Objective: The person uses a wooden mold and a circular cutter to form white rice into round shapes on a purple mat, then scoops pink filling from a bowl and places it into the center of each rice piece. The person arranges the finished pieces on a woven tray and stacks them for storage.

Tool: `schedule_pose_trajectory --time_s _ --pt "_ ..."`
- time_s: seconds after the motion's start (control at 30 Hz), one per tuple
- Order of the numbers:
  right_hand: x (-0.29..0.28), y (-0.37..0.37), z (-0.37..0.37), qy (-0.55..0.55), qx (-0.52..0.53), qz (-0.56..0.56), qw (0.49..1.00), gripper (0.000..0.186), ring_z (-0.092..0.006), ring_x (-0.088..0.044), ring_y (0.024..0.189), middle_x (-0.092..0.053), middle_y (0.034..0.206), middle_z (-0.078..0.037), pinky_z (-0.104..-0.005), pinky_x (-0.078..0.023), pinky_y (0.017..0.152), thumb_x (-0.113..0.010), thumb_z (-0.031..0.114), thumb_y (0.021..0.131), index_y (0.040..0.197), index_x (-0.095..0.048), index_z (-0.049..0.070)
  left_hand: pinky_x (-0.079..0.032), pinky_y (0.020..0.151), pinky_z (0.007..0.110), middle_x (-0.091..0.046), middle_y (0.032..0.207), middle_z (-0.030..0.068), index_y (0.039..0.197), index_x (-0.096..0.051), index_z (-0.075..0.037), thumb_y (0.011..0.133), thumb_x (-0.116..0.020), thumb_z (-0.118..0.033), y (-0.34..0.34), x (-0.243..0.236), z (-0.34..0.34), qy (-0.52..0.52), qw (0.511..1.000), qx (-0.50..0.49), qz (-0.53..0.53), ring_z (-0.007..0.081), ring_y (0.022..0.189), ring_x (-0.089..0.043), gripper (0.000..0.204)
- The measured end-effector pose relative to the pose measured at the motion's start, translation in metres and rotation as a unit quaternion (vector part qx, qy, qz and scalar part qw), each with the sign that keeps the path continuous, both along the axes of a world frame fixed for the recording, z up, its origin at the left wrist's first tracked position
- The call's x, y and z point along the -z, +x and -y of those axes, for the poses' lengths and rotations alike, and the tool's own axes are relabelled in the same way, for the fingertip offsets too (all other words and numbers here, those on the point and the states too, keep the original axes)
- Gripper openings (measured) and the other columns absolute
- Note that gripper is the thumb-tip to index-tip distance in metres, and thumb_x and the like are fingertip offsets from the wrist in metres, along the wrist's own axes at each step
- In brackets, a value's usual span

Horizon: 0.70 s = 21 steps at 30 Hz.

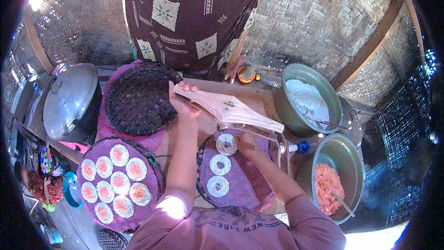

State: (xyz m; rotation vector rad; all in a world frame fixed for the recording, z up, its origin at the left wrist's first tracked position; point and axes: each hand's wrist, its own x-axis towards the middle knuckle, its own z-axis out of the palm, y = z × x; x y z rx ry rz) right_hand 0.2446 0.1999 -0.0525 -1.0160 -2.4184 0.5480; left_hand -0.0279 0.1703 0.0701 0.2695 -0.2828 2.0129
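A long pale wooden press (231, 106) slants across the middle, above a round tray covered in purple cloth (249, 171). My left hand (185, 101) is closed around its left end, fingers over the top and palm beneath. Below the press's middle, my right hand (246, 144) reaches in close to a white lacy ring (226, 144). The press and shadow hide most of its fingers, so I cannot tell what they hold. Two more white rings, a middle one (220, 165) and a near one (218, 186), lie in a column on the cloth.
At left, a purple-covered tray (134, 155) bears several white lacy rounds with orange centres. Behind it are a black woven tray (138, 97) and a lidded metal pot (71, 102). Right: a basin of white dough (307, 99) and a basin of orange dough (328, 190). Someone sits far left.
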Motion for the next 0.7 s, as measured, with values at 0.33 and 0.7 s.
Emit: schedule_pose_trajectory --time_s 0.33,0.7 --pt "-0.018 0.0 0.014 0.16 0.026 -0.008 0.987 0.033 -0.0414 -0.056 0.11 -0.062 0.115 -0.023 -0.0451 -0.044 0.095 -0.06 0.011 0.082 0.114 -0.064 0.005 -0.05 0.071 0.043 -0.06 0.071 0.0048 0.082 -0.062 -0.011 0.099 -0.034 -0.053 0.007 -0.028 0.018 0.143 0.984 0.072 -0.074 0.0269 0.077 -0.058 0.054" --pt "-0.079 0.042 0.072 -0.05 0.062 -0.082 0.993 0.032 -0.036 -0.06 0.107 -0.064 0.112 -0.021 -0.043 -0.046 0.093 -0.059 0.016 0.086 0.115 -0.063 0.004 -0.051 0.074 0.044 -0.062 0.075 0.008 0.085 -0.062 -0.006 0.1 -0.035 -0.052 0.014 -0.052 0.049 0.168 0.976 0.09 -0.104 0.0292 0.081 -0.058 0.056"
